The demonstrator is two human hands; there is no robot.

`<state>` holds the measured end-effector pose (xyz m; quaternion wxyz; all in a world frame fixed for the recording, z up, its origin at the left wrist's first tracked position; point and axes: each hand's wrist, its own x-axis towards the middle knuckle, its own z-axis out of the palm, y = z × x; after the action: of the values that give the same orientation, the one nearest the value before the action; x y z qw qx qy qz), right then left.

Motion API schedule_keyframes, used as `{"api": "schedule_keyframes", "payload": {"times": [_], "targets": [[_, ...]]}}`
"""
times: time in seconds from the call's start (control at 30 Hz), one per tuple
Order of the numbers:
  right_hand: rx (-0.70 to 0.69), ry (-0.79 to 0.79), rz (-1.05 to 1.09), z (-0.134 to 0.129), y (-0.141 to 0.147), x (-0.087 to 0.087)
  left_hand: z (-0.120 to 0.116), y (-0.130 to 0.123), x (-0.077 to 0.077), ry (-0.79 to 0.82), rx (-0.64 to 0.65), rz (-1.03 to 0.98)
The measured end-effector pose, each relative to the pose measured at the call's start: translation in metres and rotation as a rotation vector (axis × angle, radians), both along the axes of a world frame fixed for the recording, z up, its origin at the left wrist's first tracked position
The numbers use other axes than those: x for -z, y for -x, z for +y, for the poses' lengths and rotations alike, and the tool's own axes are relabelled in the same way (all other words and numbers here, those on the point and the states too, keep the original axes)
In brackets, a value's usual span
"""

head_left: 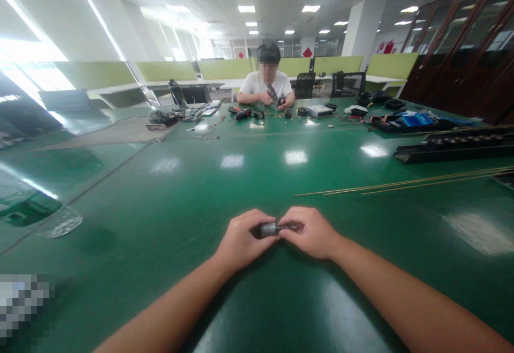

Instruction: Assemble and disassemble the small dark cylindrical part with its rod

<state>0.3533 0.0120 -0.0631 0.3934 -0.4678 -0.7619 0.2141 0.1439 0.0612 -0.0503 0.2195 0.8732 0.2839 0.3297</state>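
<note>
A small silver-grey metal cylinder (269, 229) with a black end lies between my hands, just above the green tabletop. My left hand (244, 238) is closed around its dark end, thumb below and fingers above. From the cylinder's right side a thin dark rod (284, 227) with a ridged look sticks out. My right hand (311, 231) pinches that rod between thumb and fingers, with its tip showing inside the hand. The fingertips of both hands nearly meet over the piece. Its exact kind is too small to tell.
Thin brass-coloured rods (361, 187) lie to the right, before a long black rail (450, 152). Across the green table (193, 181) a person (266, 82) holds a dark tool. Tools and parts line the far edge. At left stands a clear container (66, 222).
</note>
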Motion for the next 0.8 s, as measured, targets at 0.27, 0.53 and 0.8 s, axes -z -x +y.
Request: {"api": "schedule_keyframes", "payload": {"times": [0.27,0.53,0.8], "targets": [[0.012,-0.013,-0.009,0.0002,-0.0007,0.0003,0.0016,0.0016,0.0022,0.009,-0.006,-0.005],[0.009,-0.002,-0.007,0.0006,-0.0021,-0.0002,0.0021,0.0027,0.0031,0.014,-0.003,-0.008],[0.023,-0.007,-0.008,0.0013,-0.0038,0.0005,0.004,0.0033,0.0046,0.008,-0.014,-0.018]]}}
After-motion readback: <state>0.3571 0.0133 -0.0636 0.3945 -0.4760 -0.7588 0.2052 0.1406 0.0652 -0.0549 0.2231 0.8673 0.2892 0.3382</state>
